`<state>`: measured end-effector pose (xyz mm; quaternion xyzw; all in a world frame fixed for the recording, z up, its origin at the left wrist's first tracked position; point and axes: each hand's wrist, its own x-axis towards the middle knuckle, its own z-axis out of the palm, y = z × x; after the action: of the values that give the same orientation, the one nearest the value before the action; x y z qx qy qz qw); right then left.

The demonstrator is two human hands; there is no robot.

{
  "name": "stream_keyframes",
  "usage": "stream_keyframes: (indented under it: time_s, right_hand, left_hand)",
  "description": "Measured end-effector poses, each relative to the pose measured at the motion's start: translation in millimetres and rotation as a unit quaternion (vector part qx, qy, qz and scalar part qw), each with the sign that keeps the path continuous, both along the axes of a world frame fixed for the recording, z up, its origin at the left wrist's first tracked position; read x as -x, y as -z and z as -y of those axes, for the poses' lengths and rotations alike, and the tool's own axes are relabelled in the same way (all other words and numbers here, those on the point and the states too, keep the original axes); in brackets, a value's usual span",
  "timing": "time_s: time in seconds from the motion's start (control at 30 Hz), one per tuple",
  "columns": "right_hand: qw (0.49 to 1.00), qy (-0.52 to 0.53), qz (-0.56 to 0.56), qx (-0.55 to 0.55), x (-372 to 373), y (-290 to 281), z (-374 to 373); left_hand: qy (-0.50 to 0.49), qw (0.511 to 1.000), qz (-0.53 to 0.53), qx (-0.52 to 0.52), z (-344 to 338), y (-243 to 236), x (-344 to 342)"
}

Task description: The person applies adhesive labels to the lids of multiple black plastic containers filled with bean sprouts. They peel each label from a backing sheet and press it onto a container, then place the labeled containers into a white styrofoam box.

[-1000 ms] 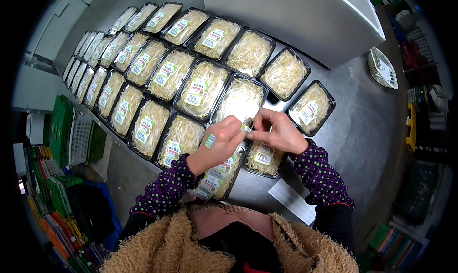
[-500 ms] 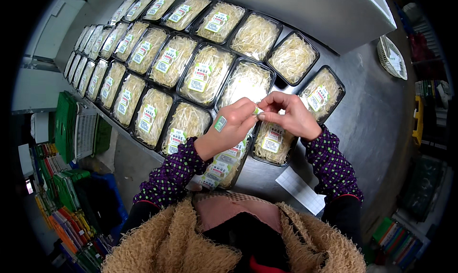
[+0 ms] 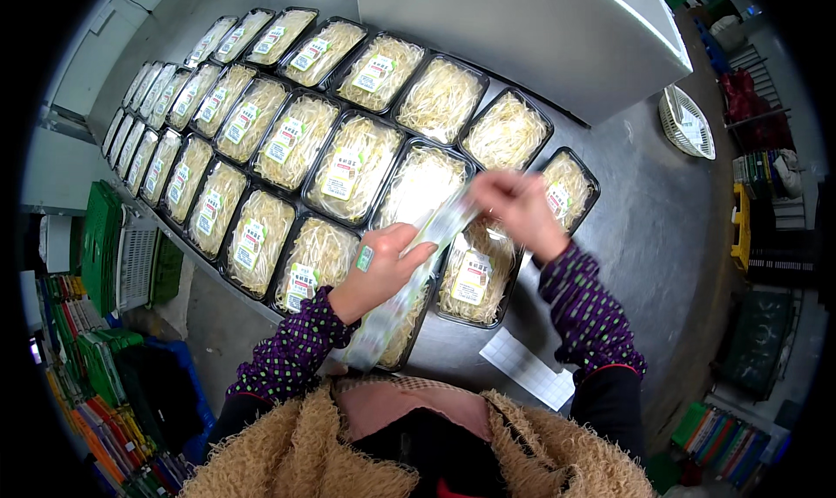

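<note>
A long strip of label stickers (image 3: 387,319), white and green and partly blurred, slants up from my waist across the table. My left hand (image 3: 379,267) pinches it midway between thumb and fingers; a small green-and-white sticker sits on the back of that hand. At the strip's upper end is my right hand (image 3: 518,209), its fingers closed there and smeared by motion. Beneath the strip lies an unlabelled black tray of bean sprouts (image 3: 427,185), with glare on its film. A labelled tray of sprouts (image 3: 477,276) is just below my right hand.
Rows of labelled sprout trays (image 3: 287,141) cover the metal table's left side. Two more unlabelled trays, one a sprout tray (image 3: 441,99), lie towards the back. A grey metal panel (image 3: 522,41) stands behind. A white gridded sheet (image 3: 529,367) and a white basket (image 3: 686,124) are at right.
My hands were together over the trays; now they are apart, with the strip stretched out between them. The left hand has come nearer and left. The view has shifted slightly.
</note>
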<state>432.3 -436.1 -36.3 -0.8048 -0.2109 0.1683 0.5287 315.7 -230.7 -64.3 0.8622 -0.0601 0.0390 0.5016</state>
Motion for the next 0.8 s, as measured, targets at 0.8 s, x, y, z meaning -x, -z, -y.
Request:
stream_keyframes:
  time_s: [0.8]
  right_hand:
    - [0.989,-0.059,-0.129,-0.042,18.1,17.1,-26.2]
  left_hand:
    - [-0.028,0.989,0.136,0.055,-9.8,-1.1,-12.6]
